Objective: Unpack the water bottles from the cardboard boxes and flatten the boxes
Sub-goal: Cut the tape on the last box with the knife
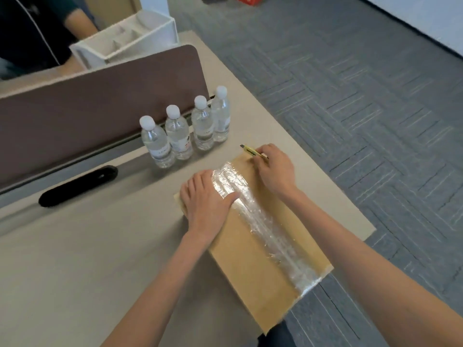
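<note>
A brown cardboard box (253,266) lies on the beige desk, its top sealed by a wide strip of clear tape (263,221) running lengthwise. My left hand (205,199) presses flat on the box's far left corner, thumb on the tape. My right hand (273,169) grips a yellow utility knife (251,151) at the box's far end, blade pointing away to the left. Several clear water bottles (185,131) with white caps stand upright in a row behind the box.
A brown partition panel (100,101) runs along the desk's far side, with a black oblong object (77,185) lying before it. A white organiser (125,41) and a seated person sit beyond. The desk edge (350,214) drops to grey carpet on the right.
</note>
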